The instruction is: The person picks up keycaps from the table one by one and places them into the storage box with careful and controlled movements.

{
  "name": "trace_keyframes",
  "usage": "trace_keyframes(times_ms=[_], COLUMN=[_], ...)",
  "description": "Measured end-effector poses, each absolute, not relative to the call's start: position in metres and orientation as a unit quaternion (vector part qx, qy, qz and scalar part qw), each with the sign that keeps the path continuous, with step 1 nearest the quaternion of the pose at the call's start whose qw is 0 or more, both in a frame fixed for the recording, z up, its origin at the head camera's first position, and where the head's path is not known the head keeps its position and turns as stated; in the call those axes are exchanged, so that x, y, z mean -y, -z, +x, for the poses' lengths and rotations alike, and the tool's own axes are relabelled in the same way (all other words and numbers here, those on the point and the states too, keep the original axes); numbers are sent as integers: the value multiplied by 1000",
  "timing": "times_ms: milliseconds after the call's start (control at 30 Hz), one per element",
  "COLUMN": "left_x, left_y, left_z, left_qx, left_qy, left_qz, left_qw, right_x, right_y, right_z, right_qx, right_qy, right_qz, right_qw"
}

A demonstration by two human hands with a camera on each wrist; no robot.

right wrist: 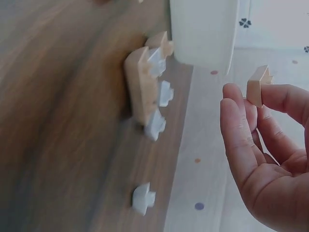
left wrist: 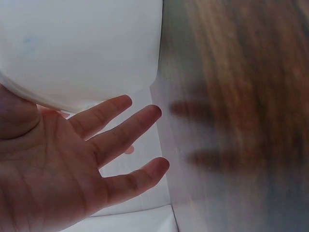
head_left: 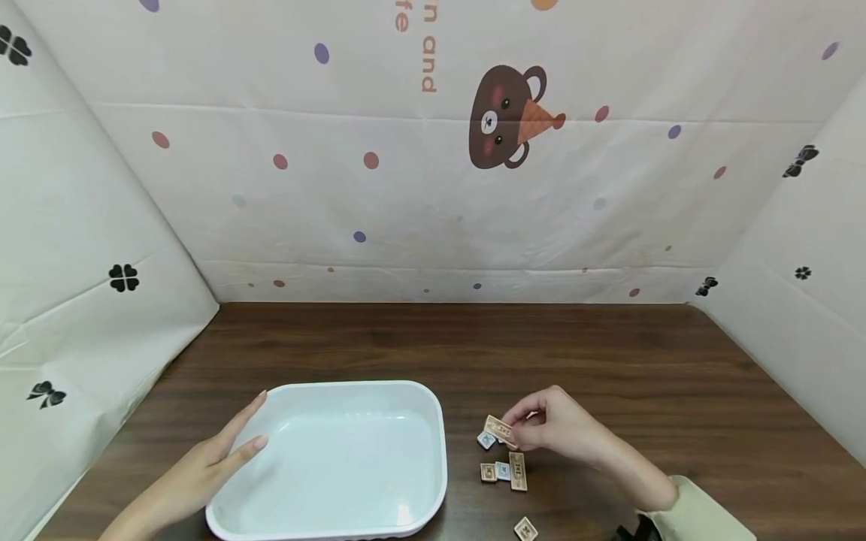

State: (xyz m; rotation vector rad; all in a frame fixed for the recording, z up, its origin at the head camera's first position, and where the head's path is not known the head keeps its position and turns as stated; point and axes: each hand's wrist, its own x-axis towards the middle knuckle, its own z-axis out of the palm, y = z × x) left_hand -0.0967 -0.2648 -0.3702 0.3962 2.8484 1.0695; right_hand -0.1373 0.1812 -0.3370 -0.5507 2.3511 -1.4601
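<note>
My right hand pinches a long beige keycap between thumb and fingertips, its hollow underside facing up. Close below it lies a pale blue keycap. Nearer to me a small beige keycap, another pale blue one and a long beige keycap form a row. In the right wrist view the held keycap stands away from the others on the table. My left hand is at the left rim of a white tray, thumb over the rim and fingers straight.
A single light keycap lies near the front of the brown wooden table. White printed sheets close off the back and both sides. A dark object shows at my right wrist.
</note>
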Motion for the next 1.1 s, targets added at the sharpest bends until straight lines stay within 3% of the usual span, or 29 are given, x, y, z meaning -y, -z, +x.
trace_keyframes(times_ms=[533, 1100], left_x=[267, 268], left_y=[372, 372], left_z=[-98, -100], left_qx=[-926, -929], left_qy=[-352, -344], left_qz=[132, 126], left_qw=[40, 48], right_x=[-137, -84], right_y=[326, 329], right_z=[-142, -154], right_qx=[-821, -790], right_qy=[502, 530], right_qz=[-229, -253], right_qw=[147, 175])
